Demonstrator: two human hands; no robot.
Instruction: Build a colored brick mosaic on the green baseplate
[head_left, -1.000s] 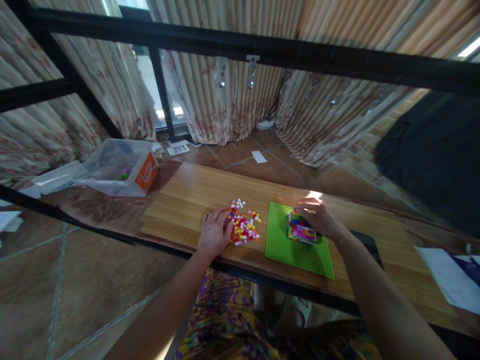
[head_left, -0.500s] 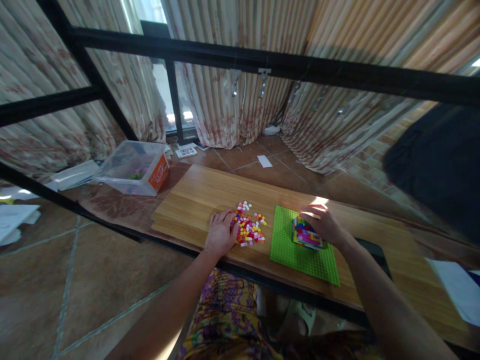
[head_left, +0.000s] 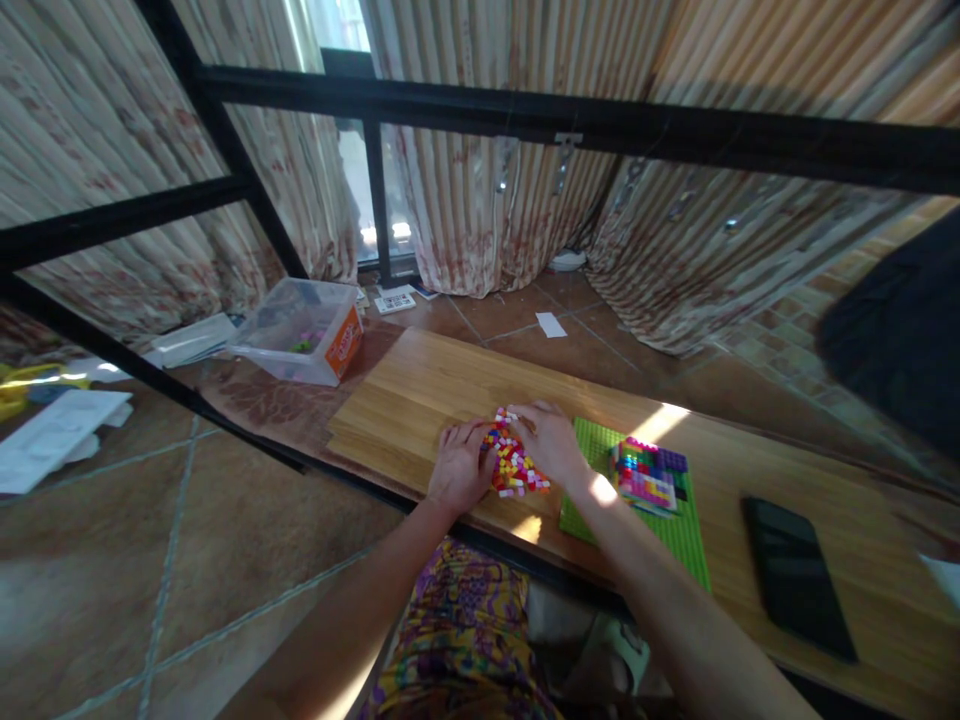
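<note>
A loose pile of small building bricks (head_left: 516,466) in red, yellow, white, pink and orange lies on the wooden board. Against its left side rests my left hand (head_left: 461,470), fingers stretched out and touching the bricks. From the right, my right hand (head_left: 553,440) reaches over the pile's upper edge. Its fingers are apart, and no brick shows in them; the fingertips are partly hidden. Under my right forearm lies a green baseplate (head_left: 686,555). On the baseplate stands a multicoloured block structure (head_left: 651,475) built of bricks, with purple pieces along its top edge.
A black phone (head_left: 799,575) lies on the wooden board (head_left: 420,375) at the right. A clear plastic box (head_left: 296,335) with an orange label and some pieces inside stands beyond the left end. A black metal frame (head_left: 450,110) crosses in front of curtains.
My right hand has left the block structure and moved left to the brick pile. My left hand stays beside the pile. The view has shifted, showing more of the phone.
</note>
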